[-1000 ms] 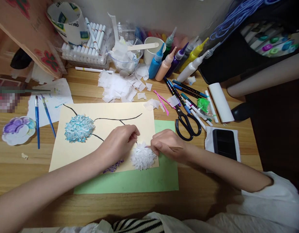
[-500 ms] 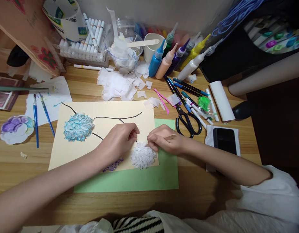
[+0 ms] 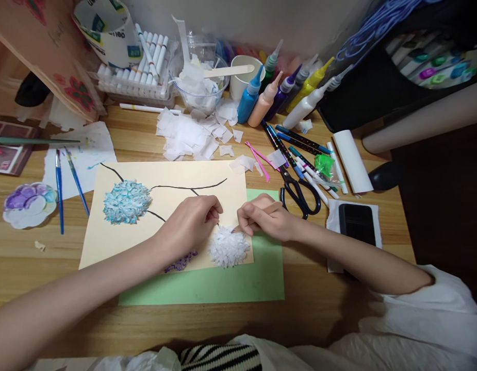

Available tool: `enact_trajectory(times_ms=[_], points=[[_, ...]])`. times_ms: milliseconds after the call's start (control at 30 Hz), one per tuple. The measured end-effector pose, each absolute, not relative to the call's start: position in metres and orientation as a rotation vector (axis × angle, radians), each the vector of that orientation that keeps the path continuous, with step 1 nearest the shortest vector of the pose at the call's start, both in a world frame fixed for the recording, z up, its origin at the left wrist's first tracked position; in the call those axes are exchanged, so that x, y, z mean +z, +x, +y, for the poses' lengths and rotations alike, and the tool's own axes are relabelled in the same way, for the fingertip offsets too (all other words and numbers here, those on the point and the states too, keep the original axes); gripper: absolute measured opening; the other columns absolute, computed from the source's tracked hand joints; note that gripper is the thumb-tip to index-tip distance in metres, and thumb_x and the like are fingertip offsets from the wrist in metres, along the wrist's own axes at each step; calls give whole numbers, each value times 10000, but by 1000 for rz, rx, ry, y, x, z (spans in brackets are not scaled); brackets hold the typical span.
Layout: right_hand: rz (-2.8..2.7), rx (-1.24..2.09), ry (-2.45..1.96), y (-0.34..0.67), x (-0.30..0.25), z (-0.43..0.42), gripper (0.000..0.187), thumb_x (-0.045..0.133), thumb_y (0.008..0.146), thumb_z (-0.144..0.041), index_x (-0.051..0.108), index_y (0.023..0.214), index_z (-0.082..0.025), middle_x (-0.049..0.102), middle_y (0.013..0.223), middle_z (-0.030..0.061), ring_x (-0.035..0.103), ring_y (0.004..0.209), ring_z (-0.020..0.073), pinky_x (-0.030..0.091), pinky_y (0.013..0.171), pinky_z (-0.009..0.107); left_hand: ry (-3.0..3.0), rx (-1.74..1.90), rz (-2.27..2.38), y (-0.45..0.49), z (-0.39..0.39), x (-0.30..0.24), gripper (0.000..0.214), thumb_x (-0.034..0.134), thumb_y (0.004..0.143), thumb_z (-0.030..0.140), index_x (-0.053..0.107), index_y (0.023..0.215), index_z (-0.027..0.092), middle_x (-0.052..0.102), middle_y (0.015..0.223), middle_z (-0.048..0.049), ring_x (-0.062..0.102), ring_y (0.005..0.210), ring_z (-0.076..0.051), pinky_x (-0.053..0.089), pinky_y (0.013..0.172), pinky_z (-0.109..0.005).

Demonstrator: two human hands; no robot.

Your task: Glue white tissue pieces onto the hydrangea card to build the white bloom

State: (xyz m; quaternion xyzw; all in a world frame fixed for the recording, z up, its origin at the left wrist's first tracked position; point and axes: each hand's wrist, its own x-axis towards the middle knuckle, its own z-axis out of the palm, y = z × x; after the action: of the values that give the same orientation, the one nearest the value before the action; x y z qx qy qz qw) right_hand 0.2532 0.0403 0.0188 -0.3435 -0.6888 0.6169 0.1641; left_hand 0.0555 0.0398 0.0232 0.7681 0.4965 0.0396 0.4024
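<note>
A cream sheet [image 3: 118, 242] with black drawn branches lies on a green sheet [image 3: 230, 286]. It bears a blue paper flower [image 3: 127, 202], a partly hidden purple one [image 3: 180, 264] and a white tissue flower [image 3: 228, 248]. My left hand [image 3: 192, 222] rests on the cream sheet, its fingers pinched at the white flower's upper edge on something I cannot make out. My right hand [image 3: 263, 219] is closed around a thin wooden stick [image 3: 273, 207], its tip at the flower's upper right edge.
Black scissors [image 3: 298, 191], markers [image 3: 300, 154] and a phone [image 3: 356, 224] lie to the right. Paint bottles [image 3: 277, 93], a bowl [image 3: 197, 87], a marker tray [image 3: 135, 77] and tissue scraps [image 3: 192, 134] stand at the back. Brushes [image 3: 66, 185] and a palette [image 3: 27, 203] lie on the left.
My right hand has shifted slightly up and left along the white flower's edge, and the stick now points up to the right. My left hand stays put.
</note>
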Motion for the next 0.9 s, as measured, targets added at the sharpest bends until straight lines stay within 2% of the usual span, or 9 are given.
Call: enact_trajectory(times_ms=[133,467,700,900], points=[[-1970,1713,-1000,256,23,40,630,212,934,-521,493,504,-157,486,478,-4,505,515,88,451,581,217,1933,95,1264,56,40,24,226,447,719,76,619,833,169,665,758,-22,606,691,-144,435,617,-230],[-2101,1679,-928,250,15,42,611,204,949,-486,502,531,-154,513,493,-2,495,503,84,425,575,209,1930,103,1266,56,40,23,192,453,727,114,617,801,180,662,714,-12,599,656,-150,416,598,-237],[-2108,1722,-883,248,13,43,610,207,947,-487,484,515,-156,499,496,-5,501,506,83,442,596,210,1938,112,1259,56,40,22,200,440,739,118,616,813,179,671,752,-22,606,681,-154,419,606,-238],[-2073,1616,-893,256,21,42,618,213,947,-492,486,508,-153,498,485,-6,499,510,78,412,579,199,1927,131,1263,56,38,22,225,439,722,96,624,824,173,674,780,-29,612,702,-151,439,618,-235]])
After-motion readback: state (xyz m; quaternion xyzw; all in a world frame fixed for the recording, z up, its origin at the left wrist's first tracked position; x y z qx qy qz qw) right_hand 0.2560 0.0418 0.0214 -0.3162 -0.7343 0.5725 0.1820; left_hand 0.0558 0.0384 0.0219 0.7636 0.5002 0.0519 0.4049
